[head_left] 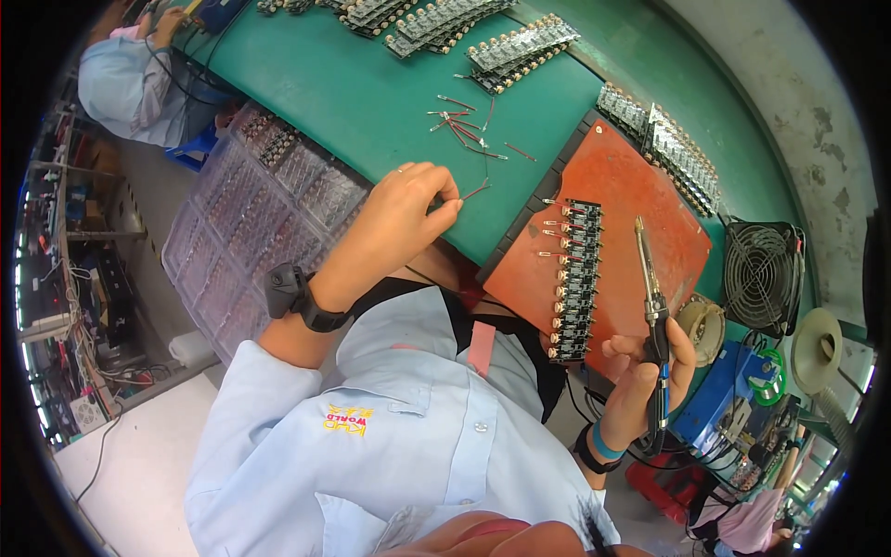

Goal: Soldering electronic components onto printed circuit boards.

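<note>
1. Light-blue shirt [464, 418], worn by the person, nearest the camera.
2. Left hand [413, 200]: thumb and forefinger pinch a short red wire [475, 190], which projects rightward from the fingertips at the near edge of the green counter [362, 102].
3. Right hand [636, 390]: fingers wrapped around the handle of a soldering iron [656, 316], its tip directed away from the person and apart from the board strip.
4. Board strip [579, 278]: rests lengthwise on an orange-red panel [636, 167], between the two hands; its near end lies close to the right hand's fingers, its far end to the right of the left hand. Several short wires project leftward from its far half.
5. Loose wires [464, 130]: scattered on the counter beyond the left hand.
6. Stacked board strips [524, 46]: along the counter's far side.
7. Round-grilled fan [763, 278]: right of the panel.
</note>
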Available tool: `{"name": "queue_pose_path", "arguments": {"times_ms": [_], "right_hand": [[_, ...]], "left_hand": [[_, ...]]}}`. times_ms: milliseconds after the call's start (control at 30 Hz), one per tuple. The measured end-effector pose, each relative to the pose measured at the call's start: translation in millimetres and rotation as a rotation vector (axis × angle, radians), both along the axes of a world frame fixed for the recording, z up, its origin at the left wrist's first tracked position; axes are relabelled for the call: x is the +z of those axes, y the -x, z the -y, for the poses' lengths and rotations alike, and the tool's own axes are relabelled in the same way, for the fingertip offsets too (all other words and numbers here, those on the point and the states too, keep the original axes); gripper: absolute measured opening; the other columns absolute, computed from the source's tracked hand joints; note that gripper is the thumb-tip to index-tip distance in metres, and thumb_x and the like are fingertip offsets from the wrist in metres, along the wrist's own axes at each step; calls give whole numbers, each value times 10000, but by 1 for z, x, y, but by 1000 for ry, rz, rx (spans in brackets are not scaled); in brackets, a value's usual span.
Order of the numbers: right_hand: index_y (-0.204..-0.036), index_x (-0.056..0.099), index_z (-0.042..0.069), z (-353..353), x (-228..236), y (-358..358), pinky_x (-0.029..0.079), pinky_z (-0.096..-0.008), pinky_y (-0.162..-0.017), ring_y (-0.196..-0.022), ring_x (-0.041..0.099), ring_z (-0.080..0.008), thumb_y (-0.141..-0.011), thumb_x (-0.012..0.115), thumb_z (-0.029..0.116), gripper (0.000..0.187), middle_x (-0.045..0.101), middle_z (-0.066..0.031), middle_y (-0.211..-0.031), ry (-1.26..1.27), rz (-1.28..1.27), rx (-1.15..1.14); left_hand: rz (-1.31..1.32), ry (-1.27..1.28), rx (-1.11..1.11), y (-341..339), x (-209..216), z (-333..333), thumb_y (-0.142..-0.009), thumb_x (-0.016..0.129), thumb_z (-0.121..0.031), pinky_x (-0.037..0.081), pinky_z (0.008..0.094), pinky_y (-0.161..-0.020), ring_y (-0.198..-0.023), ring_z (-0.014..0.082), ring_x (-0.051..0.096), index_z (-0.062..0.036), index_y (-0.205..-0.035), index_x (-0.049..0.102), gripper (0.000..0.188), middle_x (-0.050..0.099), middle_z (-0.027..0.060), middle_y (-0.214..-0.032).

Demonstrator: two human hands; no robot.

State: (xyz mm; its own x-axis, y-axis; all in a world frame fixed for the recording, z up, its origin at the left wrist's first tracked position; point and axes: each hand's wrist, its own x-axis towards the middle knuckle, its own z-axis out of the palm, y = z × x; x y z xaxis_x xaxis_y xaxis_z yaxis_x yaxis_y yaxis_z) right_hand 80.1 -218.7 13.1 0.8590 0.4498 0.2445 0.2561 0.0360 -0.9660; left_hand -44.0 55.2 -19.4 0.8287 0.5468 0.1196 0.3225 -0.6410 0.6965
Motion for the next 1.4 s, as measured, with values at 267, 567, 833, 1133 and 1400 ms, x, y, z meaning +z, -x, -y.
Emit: {"name": "queue_pose_path", "arguments": {"times_ms": [267,567,833,1133,1400], "right_hand": [[-1235,475,-37,3,-5,-1,522,-283,-668,-721,670,-211,-868,667,479,661,680,-157,-828,20,19,14],[-1222,483,-43,2,-5,-3,527,-290,-673,-730,671,-209,-877,670,438,621,672,-169,-899,15,23,14],[-1279,427,-66,3,-9,-5,525,-358,-732,-741,645,-223,-921,620,365,593,658,-188,-868,27,18,47],[-1282,436,-52,-2,-9,-1,528,-327,-717,-760,660,-225,-922,620,374,588,670,-184,-882,-26,-30,78],[-1249,478,-43,-13,-5,12,515,-274,-725,-819,659,-187,-904,643,185,446,669,-163,-938,20,-135,105]], "left_hand": [[153,-50,-34,-13,0,3,-820,665,-115,438,363,-717,-775,244,545,-22,-820,592,118,577,84,-792],[248,-365,-71,-51,-21,-18,-813,677,-142,424,398,-751,-823,286,540,-61,-854,618,109,560,82,-851],[273,-85,-58,-52,2,-9,-855,636,-77,464,351,-660,-756,262,593,-45,-899,623,56,589,100,-843],[374,948,-204,-23,28,66,-935,576,-42,526,229,-551,-705,120,648,20,-993,590,86,675,116,-901],[451,1223,-232,-34,22,78,-924,601,-57,533,223,-508,-684,118,649,6,-976,559,92,678,131,-931]]}}
